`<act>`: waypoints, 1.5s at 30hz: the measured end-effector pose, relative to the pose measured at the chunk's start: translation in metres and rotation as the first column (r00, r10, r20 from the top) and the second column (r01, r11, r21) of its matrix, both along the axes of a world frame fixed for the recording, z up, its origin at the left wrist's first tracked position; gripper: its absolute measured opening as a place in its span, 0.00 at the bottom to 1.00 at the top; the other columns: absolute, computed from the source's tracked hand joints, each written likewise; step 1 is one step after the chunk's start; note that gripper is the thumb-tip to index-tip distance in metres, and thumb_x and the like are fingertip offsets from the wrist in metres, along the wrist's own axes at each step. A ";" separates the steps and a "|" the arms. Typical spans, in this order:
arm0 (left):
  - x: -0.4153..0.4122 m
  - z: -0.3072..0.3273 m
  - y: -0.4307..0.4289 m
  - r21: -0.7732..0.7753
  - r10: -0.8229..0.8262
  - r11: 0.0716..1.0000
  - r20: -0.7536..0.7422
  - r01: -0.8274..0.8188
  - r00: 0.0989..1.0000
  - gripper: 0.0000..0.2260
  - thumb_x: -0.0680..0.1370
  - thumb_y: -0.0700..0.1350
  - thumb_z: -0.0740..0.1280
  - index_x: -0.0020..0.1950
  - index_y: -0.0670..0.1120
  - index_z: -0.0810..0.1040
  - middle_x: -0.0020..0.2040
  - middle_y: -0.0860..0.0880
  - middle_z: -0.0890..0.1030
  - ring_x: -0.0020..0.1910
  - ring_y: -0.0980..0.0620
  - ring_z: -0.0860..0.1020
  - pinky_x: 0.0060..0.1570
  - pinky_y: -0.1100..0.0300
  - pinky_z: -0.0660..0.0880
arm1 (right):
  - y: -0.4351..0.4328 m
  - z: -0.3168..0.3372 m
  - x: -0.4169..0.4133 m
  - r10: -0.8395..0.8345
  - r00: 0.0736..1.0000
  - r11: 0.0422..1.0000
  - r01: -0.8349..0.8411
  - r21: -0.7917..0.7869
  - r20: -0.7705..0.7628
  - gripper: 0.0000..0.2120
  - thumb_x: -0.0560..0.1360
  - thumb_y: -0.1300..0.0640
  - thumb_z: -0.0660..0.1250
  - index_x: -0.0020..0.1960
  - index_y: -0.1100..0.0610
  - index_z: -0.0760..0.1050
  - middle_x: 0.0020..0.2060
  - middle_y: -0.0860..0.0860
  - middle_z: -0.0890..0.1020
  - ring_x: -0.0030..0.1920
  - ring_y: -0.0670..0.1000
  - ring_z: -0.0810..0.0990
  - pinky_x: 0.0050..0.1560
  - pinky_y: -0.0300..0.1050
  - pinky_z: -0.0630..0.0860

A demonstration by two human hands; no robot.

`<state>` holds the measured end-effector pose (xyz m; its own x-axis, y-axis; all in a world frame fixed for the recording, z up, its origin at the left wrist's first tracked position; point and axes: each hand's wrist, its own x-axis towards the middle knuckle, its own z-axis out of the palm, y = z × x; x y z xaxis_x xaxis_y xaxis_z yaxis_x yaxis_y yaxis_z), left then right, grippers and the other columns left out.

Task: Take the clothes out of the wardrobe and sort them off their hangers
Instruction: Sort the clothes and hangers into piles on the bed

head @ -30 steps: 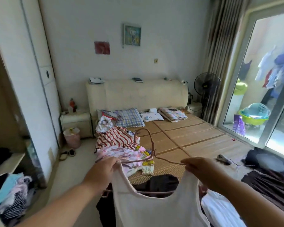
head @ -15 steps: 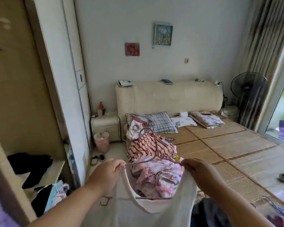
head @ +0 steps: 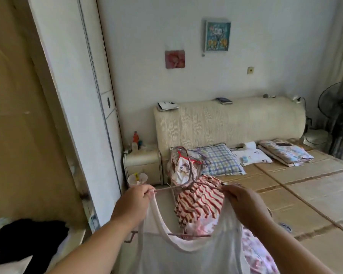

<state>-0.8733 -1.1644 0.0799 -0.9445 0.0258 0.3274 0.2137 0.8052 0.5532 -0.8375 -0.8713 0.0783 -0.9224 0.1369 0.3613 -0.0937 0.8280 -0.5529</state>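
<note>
**White vest held up on its hanger, a hand at each shoulder**

At the far left stands the open wardrobe [head: 18, 115], its brown inner panel filling that side. A black garment [head: 30, 234] lies heaped on a shelf at its foot. Next comes the white wardrobe door [head: 77, 86]. Beyond it, against the back wall, is a small nightstand [head: 144, 165] with bottles [head: 135, 137] on top, and a pink bin [head: 137, 179] sits on the floor in front of it.

The left hand [head: 134, 203] is clenched round the vest's left strap where it meets the end of the hanger's arm. The hanger [head: 167, 188] is thin and pinkish, with its hook rising between the two hands. Its lower bar shows through the neck opening. The vest [head: 186, 258] is white and hangs from the hanger, in the air in front of the person, over the near edge of the bed. The right hand [head: 244, 204] pinches the right strap at the hanger's other shoulder, fingers curled over the cloth.

Behind the vest a red-striped garment [head: 201, 198] lies on the bed, with a pink flowered one [head: 255, 254] nearer the camera. Further back is a checked pillow [head: 219, 161] against the cream headboard [head: 226, 121]. Two pictures [head: 217, 36] hang on the wall above. To the right a folded blanket [head: 285, 153] rests on the woven mat [head: 315, 194], and a fan [head: 339, 103] stands at the far right edge.
</note>
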 end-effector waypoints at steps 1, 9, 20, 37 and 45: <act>-0.028 0.001 -0.001 -0.001 0.018 1.000 -0.012 -0.018 1.000 0.09 0.80 0.49 0.61 0.54 0.54 0.80 0.53 0.54 0.81 0.49 0.54 0.76 0.46 0.61 0.70 | -0.001 -0.003 -0.029 0.002 1.000 1.000 -0.002 -0.021 -0.003 0.08 0.76 0.56 0.66 0.52 0.50 0.83 0.50 0.49 0.85 0.50 0.53 0.82 0.42 0.37 0.65; -0.234 0.012 -0.009 -0.058 0.103 0.993 -0.016 -0.104 0.995 0.09 0.79 0.52 0.60 0.53 0.57 0.80 0.51 0.58 0.80 0.48 0.55 0.75 0.45 0.59 0.71 | -0.008 0.004 -0.237 0.050 0.998 0.994 -0.046 -0.100 0.030 0.10 0.77 0.56 0.65 0.54 0.50 0.82 0.49 0.47 0.84 0.45 0.47 0.79 0.39 0.35 0.65; -0.543 -0.029 -0.016 -0.050 -0.053 0.997 -0.007 0.053 0.999 0.11 0.80 0.52 0.61 0.56 0.53 0.80 0.49 0.54 0.81 0.44 0.56 0.72 0.42 0.59 0.67 | -0.021 -0.039 -0.506 -0.056 0.996 0.990 0.064 -0.123 0.064 0.11 0.77 0.59 0.63 0.55 0.51 0.82 0.50 0.50 0.84 0.50 0.51 0.79 0.46 0.37 0.67; -0.946 -0.084 0.078 -0.095 -0.406 0.891 0.266 0.443 0.874 0.08 0.80 0.49 0.60 0.43 0.55 0.76 0.39 0.57 0.75 0.42 0.51 0.75 0.34 0.61 0.64 | 0.035 -0.115 -0.835 -0.345 0.925 0.921 0.367 -0.131 0.162 0.10 0.78 0.58 0.63 0.53 0.53 0.82 0.49 0.51 0.83 0.50 0.54 0.78 0.53 0.46 0.69; -1.101 -0.187 0.187 -0.267 -0.340 0.781 0.576 0.564 0.744 0.10 0.80 0.48 0.59 0.52 0.48 0.79 0.54 0.47 0.80 0.53 0.48 0.76 0.46 0.61 0.67 | 0.134 -0.236 -0.977 -0.307 0.797 0.925 0.378 -0.033 0.520 0.11 0.80 0.52 0.58 0.54 0.50 0.78 0.49 0.49 0.80 0.45 0.50 0.75 0.46 0.44 0.71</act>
<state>-1.9742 -0.9774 -0.1072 -0.8053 0.5128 -0.2975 0.4148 0.8459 0.3352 -1.8144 -0.7369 -0.1575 -0.8538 0.4901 -0.1756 0.4984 0.6721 -0.5476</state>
